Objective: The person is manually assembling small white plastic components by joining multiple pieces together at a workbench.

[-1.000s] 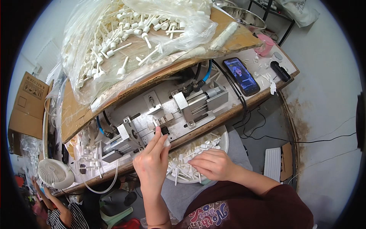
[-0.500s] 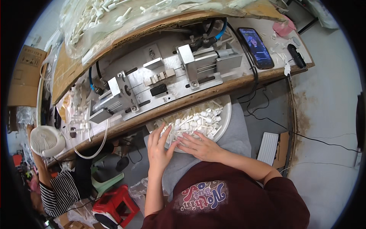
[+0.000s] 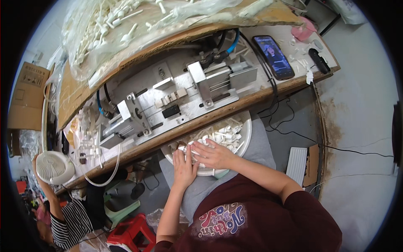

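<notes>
On my lap sits a round white basin (image 3: 249,133) holding a pile of small white plastic parts (image 3: 228,135), some like short caps and some like thin sticks. My left hand (image 3: 184,171) lies over the basin's near-left part, fingers stretched out and side by side. To its right, my right hand (image 3: 217,157) rests flat on the pile with its fingers extended toward the left. The two hands nearly touch. Neither visibly grips a part, though their palms hide the pieces underneath.
Beyond the basin, a wooden bench edge (image 3: 193,114) carries a metal clamping fixture (image 3: 201,86). A cardboard sheet (image 3: 168,40) with more white parts overhangs it. A phone (image 3: 275,58), black tool (image 3: 319,61) and fan (image 3: 54,168) lie around. Another person's striped sleeve (image 3: 72,222) shows lower left.
My left hand has come down onto the parts, and its spread fingers have drawn together. My right hand has shifted slightly left and lies flatter. The view has tilted a little.
</notes>
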Tool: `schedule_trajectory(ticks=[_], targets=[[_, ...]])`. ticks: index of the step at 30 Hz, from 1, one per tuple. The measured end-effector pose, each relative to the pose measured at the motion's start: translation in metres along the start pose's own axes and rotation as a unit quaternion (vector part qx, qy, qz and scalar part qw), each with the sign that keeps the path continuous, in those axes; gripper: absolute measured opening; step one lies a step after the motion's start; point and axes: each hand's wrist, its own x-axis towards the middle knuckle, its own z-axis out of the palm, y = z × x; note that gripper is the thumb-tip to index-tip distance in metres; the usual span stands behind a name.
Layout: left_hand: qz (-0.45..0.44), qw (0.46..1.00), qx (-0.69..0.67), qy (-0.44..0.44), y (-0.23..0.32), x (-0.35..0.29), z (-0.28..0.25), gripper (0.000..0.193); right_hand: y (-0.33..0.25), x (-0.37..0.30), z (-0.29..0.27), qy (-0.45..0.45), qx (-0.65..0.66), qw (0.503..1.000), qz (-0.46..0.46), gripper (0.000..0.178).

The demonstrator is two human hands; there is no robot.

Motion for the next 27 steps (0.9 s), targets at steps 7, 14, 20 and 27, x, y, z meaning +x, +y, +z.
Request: schedule_trajectory(ticks=[7, 14, 20, 27], targets=[[-0.025, 0.998, -0.063, 0.006, 0.001, 0.024, 0.02, 0.062, 0.01, 0.006, -0.014, 0.033, -0.035, 0.998, 0.048, 0.038], [-0.035, 0.992, -0.106, 0.055, 0.027, 0.031, 0.007, 0.061, 0.012, 0.0, -0.038, 0.065, 0.015, 0.993, 0.093, 0.045], [-0.057, 0.987, -0.082, 0.127, 0.048, 0.008, -0.003, 0.063, -0.01, -0.039, -0.069, 0.067, 0.089, 0.989, 0.096, 0.05], [-0.17, 0.967, -0.05, 0.185, 0.045, 0.001, -0.007, 0.063, -0.021, -0.061, -0.065, -0.046, 0.163, 0.983, 0.076, 0.019]])
